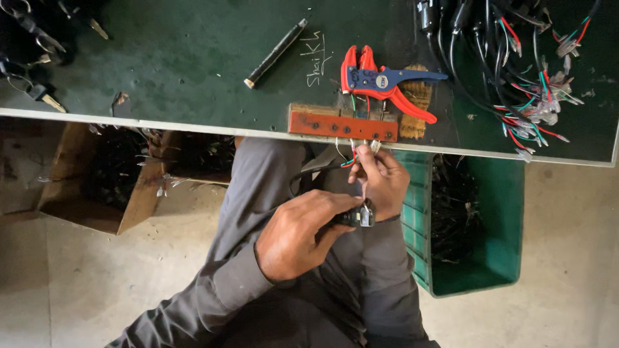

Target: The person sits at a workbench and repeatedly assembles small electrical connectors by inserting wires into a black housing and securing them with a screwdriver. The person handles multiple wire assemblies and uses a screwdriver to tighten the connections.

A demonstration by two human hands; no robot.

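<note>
A person in grey sleeves sits below the near edge of a dark green workbench [193,71], working a thin wire harness between both hands. The left hand [300,235], nearest the camera, is closed around a small black plastic connector body [356,216] with a pale face, thumb and fingers pinching it tight. Just beyond, the right hand [382,180] grips a bunch of thin red, green and white insulated wires [351,158], fingertips clamped on the strands right under the bench's near edge. Fixed to that edge is a flat red-orange block with a row of dark holes [342,122], and the wires rise toward it. Behind the block, on the bench top, lie red-and-blue wire-stripping pliers [380,82] with smooth plastic handles, resting partly on a coarse tan bristle brush [418,96]. Further left lies a slim black pen-like tool with a brass tip [276,53]. A tangle of black cables with coloured leads [516,58] crowds the far right corner. On the concrete floor stand a green plastic crate [477,225] at right and an open brown cardboard box [97,187] at left.
</note>
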